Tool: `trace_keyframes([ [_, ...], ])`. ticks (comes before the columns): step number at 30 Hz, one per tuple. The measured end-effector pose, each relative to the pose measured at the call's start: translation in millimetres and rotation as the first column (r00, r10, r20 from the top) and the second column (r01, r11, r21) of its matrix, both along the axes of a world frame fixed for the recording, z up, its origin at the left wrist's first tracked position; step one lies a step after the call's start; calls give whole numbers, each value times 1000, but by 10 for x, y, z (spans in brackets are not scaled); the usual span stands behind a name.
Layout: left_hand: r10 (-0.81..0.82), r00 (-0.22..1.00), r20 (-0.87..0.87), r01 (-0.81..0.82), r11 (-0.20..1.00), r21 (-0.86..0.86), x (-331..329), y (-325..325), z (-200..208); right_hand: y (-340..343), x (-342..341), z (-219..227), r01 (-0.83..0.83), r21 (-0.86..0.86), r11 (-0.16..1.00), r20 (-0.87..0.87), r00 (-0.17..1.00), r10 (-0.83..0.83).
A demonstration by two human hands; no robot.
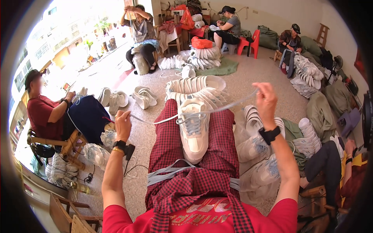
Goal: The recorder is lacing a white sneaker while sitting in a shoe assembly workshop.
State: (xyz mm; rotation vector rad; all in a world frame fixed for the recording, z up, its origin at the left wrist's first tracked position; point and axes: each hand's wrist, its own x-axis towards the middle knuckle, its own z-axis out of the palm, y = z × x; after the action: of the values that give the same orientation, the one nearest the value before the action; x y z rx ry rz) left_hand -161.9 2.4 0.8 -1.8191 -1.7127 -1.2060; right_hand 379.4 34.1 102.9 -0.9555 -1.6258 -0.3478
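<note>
A white sneaker (195,143) with pale blue-grey parts rests between my thighs, its toe pointing toward me. A light grey shoelace (229,105) is threaded through its upper eyelets, with its two loose ends drawn out to either side. At the left, my left hand (123,126) pinches one end of the lace. Held higher and farther out, my right hand (265,101) has the other end between closed fingers. Across my lap, on the red-and-black checked apron (194,184), lies a bundle of grey laces (168,169).
Rows of nested white shoes (198,88) stand just beyond my knees. More shoes in clear plastic bags (254,155) lie at my right, beside stacked white shoes (309,136). Several seated people work around the room; one sits close at left (46,106). Loose shoes (143,97) lie on the floor.
</note>
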Motion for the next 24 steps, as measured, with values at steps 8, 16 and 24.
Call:
trace_keyframes([
  [8, -348, 868, 354, 420, 895, -149, 1323, 309, 357, 108, -958, -574, -686, -450, 572, -511, 723, 465],
  [16, -361, 592, 721, 687, 695, -215, 1588, 212, 137, 213, -1028, -701, -638, -523, 566, -435, 770, 467],
  [24, -309, 458, 833, 696, 709, -119, 1522, 2, 109, 141, -1090, -615, -611, -503, 611, -372, 792, 485],
])
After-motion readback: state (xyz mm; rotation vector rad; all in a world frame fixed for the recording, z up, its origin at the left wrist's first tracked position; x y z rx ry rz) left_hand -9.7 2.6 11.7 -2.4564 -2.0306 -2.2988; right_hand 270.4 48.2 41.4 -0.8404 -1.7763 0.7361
